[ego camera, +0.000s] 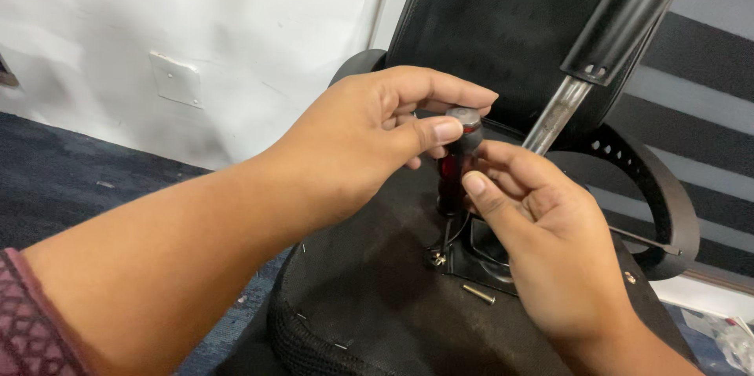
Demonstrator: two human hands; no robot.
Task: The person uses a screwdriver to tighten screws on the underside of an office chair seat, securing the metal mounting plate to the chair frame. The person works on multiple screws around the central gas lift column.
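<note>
A screwdriver (pixel 454 176) with a dark red handle and grey cap stands upright over a black metal bracket (pixel 483 264) on the underside of an overturned black chair seat (pixel 369 297). My left hand (pixel 377 133) pinches the handle's cap from the top with thumb and fingers. My right hand (pixel 534 235) wraps the lower handle from the right. The screwdriver's tip meets a screw (pixel 437 259) at the bracket's corner.
A gas-lift cylinder (pixel 605 38), black above and chrome below, rises from the bracket to the upper right. A loose bolt (pixel 477 293) lies on the seat. A curved black armrest (pixel 667 203) is at right. White wall with a cover plate (pixel 177 78) and dark carpet lie left.
</note>
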